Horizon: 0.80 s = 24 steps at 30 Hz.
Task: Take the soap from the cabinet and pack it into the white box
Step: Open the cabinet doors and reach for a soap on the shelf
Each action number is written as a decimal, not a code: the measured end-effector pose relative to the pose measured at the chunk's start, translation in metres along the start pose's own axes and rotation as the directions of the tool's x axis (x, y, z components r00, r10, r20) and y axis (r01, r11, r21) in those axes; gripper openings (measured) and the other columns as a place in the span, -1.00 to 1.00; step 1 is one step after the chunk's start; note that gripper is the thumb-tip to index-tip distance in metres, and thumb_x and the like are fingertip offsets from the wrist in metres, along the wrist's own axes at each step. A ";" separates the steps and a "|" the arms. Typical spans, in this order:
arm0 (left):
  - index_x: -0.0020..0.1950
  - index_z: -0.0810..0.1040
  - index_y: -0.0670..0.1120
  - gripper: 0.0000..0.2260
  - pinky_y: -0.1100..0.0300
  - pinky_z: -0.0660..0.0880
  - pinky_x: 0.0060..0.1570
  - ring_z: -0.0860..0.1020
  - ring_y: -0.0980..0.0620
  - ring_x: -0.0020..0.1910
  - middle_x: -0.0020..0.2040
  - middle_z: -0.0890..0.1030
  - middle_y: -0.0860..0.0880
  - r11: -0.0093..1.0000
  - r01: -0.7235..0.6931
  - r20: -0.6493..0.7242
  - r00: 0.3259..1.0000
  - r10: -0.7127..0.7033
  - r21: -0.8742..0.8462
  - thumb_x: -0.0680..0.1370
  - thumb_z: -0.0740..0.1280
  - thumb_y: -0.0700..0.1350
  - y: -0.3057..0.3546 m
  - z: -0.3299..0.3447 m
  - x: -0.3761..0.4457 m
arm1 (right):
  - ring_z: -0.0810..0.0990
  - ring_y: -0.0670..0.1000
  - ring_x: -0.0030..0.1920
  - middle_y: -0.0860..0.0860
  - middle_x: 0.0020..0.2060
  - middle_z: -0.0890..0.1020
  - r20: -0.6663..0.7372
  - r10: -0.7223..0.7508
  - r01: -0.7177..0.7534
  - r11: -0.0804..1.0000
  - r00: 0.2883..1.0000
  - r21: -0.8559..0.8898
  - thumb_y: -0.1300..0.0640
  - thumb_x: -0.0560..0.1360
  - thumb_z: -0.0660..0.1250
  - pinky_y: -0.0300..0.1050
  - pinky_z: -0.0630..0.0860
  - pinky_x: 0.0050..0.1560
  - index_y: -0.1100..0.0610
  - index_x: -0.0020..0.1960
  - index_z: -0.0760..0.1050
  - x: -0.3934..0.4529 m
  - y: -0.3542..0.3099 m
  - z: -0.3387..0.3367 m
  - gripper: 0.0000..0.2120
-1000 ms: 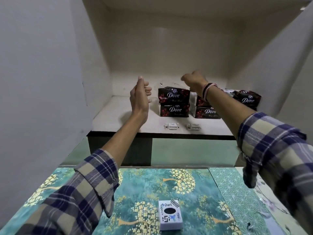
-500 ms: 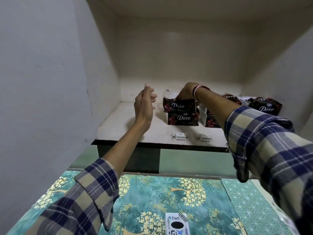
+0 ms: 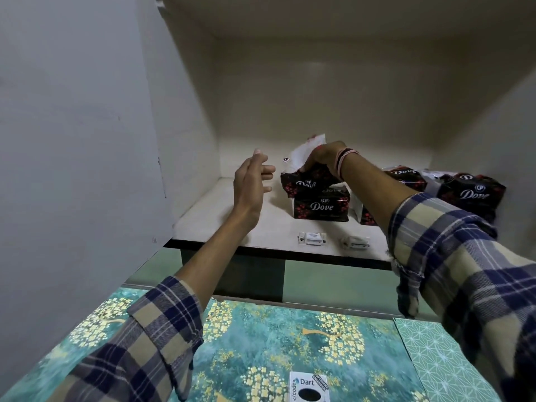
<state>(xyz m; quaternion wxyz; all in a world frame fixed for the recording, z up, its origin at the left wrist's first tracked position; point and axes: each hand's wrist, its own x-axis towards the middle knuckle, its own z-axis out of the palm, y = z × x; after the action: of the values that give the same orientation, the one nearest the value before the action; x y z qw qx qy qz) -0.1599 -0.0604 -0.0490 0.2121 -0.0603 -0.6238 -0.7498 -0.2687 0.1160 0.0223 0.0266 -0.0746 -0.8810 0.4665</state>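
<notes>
Several dark Dove soap packs lie on the cabinet shelf [image 3: 226, 221]. My right hand [image 3: 322, 159] grips the top soap pack [image 3: 301, 181] of the left stack and tilts it up, its white end flap raised. Under it rests a second pack [image 3: 320, 206]. More packs [image 3: 470, 192] sit to the right, partly hidden by my right arm. My left hand [image 3: 253, 181] hovers open just left of the stack, touching nothing. The white box [image 3: 309, 388], printed "Dart" with a black oval hole, stands at the bottom edge on the patterned table.
Two small white latch pieces [image 3: 312, 238] lie near the shelf's front edge. Cabinet walls close in on the left and right. A teal floral mat [image 3: 261, 343] covers the table below, with a geometric green mat [image 3: 441, 358] at the right.
My right hand came down onto the top left pack, closed on it and tipped it up. My left hand stayed open beside the stack. The view drew closer to the shelf.
</notes>
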 end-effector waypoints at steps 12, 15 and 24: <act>0.17 0.61 -0.19 -0.57 0.06 0.57 -0.08 0.64 -0.04 -0.14 -0.10 0.68 -0.11 0.937 0.096 0.011 0.995 -0.098 -0.336 0.67 0.19 0.14 -0.026 -0.026 -0.062 | 0.76 0.20 -0.15 0.29 -0.07 0.75 -0.090 -0.237 0.231 0.676 0.967 0.699 0.34 0.23 0.64 0.14 0.72 -0.08 0.39 0.07 0.67 -0.126 0.081 0.000 -0.57; 0.14 0.60 -0.21 -0.59 0.07 0.55 -0.12 0.61 -0.06 -0.16 -0.12 0.66 -0.12 0.907 0.094 0.002 0.995 -0.103 -0.410 0.68 0.18 0.11 -0.048 -0.032 -0.097 | 0.74 0.19 -0.11 0.24 -0.11 0.74 -0.112 -0.325 0.297 0.602 0.939 0.741 0.36 0.28 0.61 0.12 0.69 0.06 0.34 -0.03 0.69 -0.154 0.118 0.009 -0.73; -0.06 0.71 -0.12 -0.69 0.06 0.49 0.11 0.61 -0.05 -0.04 -0.12 0.68 -0.08 0.835 0.235 -0.091 0.943 -0.320 -0.497 0.67 0.25 0.00 -0.159 -0.070 -0.189 | 0.71 0.09 -0.09 0.16 -0.08 0.74 0.050 -0.324 0.195 0.677 0.945 0.710 0.43 0.27 0.62 -0.02 0.64 -0.01 0.45 0.11 0.57 -0.226 0.258 0.100 -0.54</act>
<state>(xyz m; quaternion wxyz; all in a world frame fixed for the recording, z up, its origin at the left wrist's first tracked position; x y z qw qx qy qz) -0.0397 -0.0611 -0.2756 0.1317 0.0450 -0.4004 -0.9057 -0.0301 0.1417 -0.2417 0.0429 0.1077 -0.6405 0.7592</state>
